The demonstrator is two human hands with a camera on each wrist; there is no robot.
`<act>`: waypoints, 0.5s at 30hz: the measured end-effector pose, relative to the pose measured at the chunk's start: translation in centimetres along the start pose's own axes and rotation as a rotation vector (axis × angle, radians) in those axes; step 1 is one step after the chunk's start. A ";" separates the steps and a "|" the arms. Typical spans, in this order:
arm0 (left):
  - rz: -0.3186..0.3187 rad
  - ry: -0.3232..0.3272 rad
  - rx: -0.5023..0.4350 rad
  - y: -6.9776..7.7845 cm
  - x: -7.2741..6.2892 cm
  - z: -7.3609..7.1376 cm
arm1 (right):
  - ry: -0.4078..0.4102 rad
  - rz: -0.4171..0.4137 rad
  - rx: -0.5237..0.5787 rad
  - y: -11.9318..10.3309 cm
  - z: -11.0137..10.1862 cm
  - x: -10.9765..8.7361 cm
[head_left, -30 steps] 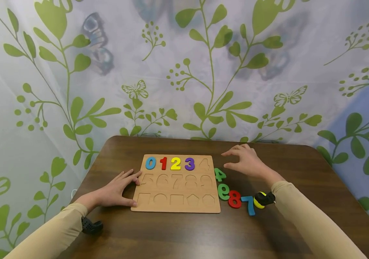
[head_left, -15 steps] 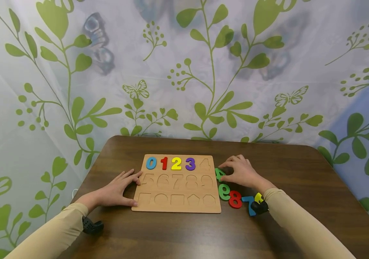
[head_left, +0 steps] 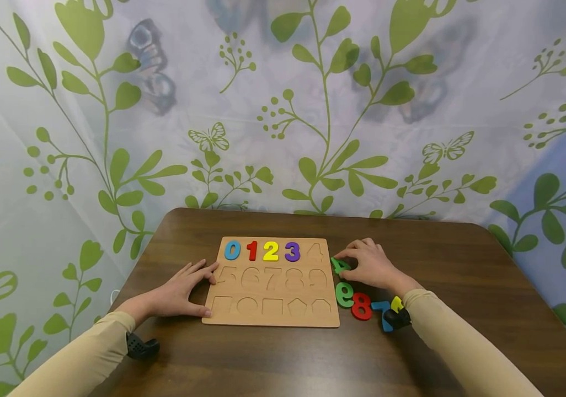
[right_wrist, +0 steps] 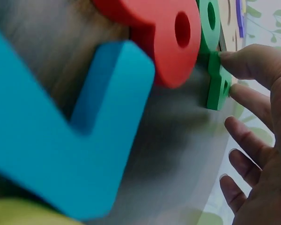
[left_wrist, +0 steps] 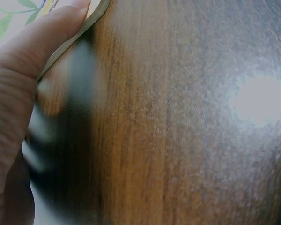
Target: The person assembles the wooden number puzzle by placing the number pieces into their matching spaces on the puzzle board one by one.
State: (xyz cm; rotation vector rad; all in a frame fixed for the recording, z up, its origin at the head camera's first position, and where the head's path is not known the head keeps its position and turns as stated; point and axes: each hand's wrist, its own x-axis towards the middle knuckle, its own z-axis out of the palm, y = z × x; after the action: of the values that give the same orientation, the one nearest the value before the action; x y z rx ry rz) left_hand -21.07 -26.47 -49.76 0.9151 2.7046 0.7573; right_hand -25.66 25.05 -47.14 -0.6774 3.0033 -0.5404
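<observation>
My right hand (head_left: 373,266) pinches a green number 4 (head_left: 338,265) between thumb and index finger, just off the board's right edge. In the right wrist view the green 4 (right_wrist: 216,86) is between those fingertips, and the other fingers are spread apart. My left hand (head_left: 179,290) rests at the left edge of a wooden number board (head_left: 271,291), its thumb on the lower corner and fingertips higher up. Sitting in the board's top row are a blue 0 (head_left: 232,250), a red 1 (head_left: 252,251), a yellow 2 (head_left: 271,251) and a purple 3 (head_left: 292,252).
Right of the board lie a green number piece (head_left: 345,295) like a 6 or 9, a red 8 (head_left: 361,306), a blue 7 (head_left: 379,307) and a partly hidden yellow piece (head_left: 396,303). All stand on a brown wooden table (head_left: 263,358) before a leaf-patterned curtain (head_left: 243,165).
My right hand has come down and left from above the table onto the green 4 and taken hold of it. The 4 has turned slightly. My left hand has stayed put.
</observation>
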 end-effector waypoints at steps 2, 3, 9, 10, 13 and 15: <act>0.000 0.000 0.000 0.0 0.0 0.0 | 0.001 0.007 -0.008 0.4 -0.1 -0.1; 0.000 0.000 0.000 0.1 0.0 0.0 | 0.003 0.014 -0.011 0.6 -0.2 -0.2; 0.001 0.001 0.002 0.1 -0.1 0.0 | 0.014 0.042 -0.012 2.0 -0.3 -0.8; 0.000 0.001 0.003 0.0 -0.1 0.0 | 0.020 0.046 -0.014 2.1 -0.2 -0.9; -0.001 0.003 0.004 0.0 -0.1 0.1 | 0.055 0.062 -0.036 2.4 -0.2 -1.1; -0.005 0.003 0.006 -0.1 -0.1 0.1 | 0.084 0.074 -0.053 2.3 -0.2 -1.2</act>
State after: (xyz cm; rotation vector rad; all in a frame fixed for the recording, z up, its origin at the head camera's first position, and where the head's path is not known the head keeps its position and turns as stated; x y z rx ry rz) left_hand -21.00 -26.52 -49.88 0.9089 2.7117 0.7510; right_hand -25.57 27.54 -47.78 -0.5578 3.1164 -0.4990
